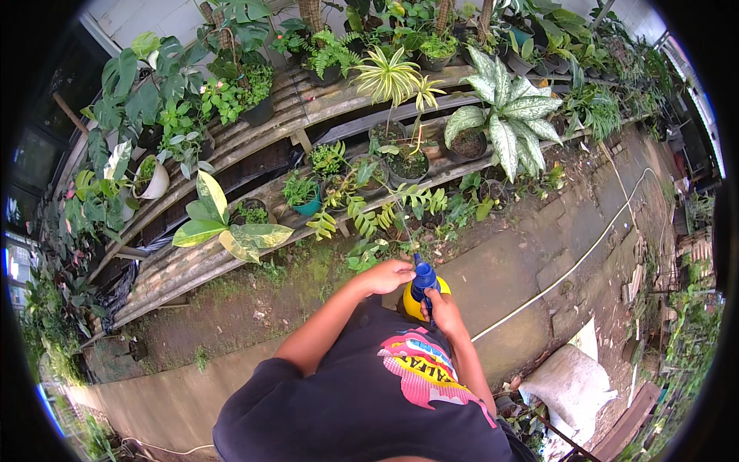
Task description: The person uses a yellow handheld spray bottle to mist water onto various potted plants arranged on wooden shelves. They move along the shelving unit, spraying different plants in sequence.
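My right hand (443, 312) is wrapped around the blue handle of a pump sprayer's head (426, 278). Below that head bulges the sprayer's yellow bottle (412, 305), partly hidden by my hand and shirt. The blue nozzle (417, 258) points away from me, towards the potted plants. A thin pale streak, perhaps spray, runs beyond its tip. My left hand (388, 276) is beside the nozzle, with its fingertips at the left side of the sprayer head. Whether those fingers pinch it or only rest near it cannot be made out.
Weathered corrugated benches (173, 271) cross ahead, bearing many potted plants. A variegated dieffenbachia (511, 115) and a teal pot (306, 199) stand there. On the right, a pale hose (554, 284) crosses the paved path (508, 277). A whitish sack (568, 381) lies at lower right, near a wooden plank (626, 421).
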The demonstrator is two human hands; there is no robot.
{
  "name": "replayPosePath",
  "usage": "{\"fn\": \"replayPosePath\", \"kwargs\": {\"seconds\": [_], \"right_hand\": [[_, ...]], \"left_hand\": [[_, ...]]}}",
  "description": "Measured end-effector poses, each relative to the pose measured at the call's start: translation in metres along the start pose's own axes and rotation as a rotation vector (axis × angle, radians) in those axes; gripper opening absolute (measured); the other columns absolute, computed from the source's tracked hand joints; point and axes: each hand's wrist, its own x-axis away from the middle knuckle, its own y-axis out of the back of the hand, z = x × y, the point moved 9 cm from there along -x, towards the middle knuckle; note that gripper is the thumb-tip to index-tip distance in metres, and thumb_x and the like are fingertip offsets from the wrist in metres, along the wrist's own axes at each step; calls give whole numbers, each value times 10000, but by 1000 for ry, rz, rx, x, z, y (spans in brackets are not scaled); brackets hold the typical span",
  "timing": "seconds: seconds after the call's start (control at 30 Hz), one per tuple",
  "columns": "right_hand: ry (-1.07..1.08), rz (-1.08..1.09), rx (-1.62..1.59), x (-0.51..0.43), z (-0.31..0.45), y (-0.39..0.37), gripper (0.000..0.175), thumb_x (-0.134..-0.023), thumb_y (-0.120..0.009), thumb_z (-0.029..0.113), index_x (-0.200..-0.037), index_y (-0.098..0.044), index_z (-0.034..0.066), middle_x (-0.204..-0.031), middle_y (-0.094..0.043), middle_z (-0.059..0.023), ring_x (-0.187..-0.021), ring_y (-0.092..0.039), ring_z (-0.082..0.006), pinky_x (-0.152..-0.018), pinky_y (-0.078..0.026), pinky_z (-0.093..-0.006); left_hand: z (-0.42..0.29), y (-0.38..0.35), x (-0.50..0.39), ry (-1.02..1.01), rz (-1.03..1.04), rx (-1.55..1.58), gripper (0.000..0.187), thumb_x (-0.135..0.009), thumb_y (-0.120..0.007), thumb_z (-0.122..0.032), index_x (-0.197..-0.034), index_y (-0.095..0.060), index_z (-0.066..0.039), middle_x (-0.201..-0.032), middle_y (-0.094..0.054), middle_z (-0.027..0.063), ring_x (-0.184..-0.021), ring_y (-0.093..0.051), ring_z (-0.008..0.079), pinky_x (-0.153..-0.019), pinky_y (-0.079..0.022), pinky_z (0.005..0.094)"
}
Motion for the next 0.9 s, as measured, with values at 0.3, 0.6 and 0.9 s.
{"fn": "replayPosePath", "kwargs": {"seconds": [0.3,0.6,0.9], "right_hand": [[43,76,336,-33,-53,-22,530,-982,-459,410,-643,-598,28,-567,-585,-72,-530,-589,-205,-569,-461,-362],[29,1,172,-44,-71,25,442,-998,-470,368,-742,-588,27,-648,-584,-53,-556,-549,-160,-559,-450,-319],[59,18,215,-43,-44,124,511,-985,-462,394,-642,-568,31,-573,-557,-49,-518,-538,-156,-528,-429,-328]], "left_hand": [[27,-24,44,330,270,-692,514,-992,-545,-398,-1257,-595,39,-1159,-665,250,-1065,-646,347,-932,-482,422],[16,-34,10,137,115,-562,582,-973,-568,-417,-1371,-516,5,-1247,-633,246,-1134,-621,387,-961,-486,431],[-41,-90,-71,42,69,-701,472,-940,-592,-400,-1187,-624,1,-1111,-673,246,-1033,-644,406,-913,-500,463]]}}
